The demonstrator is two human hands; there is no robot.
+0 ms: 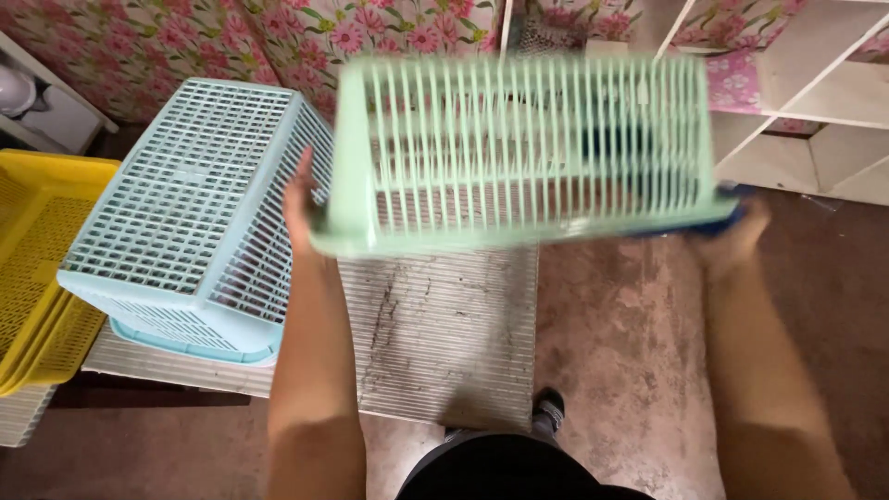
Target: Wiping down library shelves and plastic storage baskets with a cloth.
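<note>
Both hands grip a green slatted basket [523,148] mid-frame, tipped on its side, open face apparently away from the camera: left hand [301,199] clamps one end, right hand [736,231] the other, likely pinching a blue item [732,208] against the rim, too blurred to identify. Light-blue baskets [199,213] lie upturned at left, beside yellow trays [42,250] cut off by the frame edge. Corrugated mat [444,324] lies underneath.
</note>
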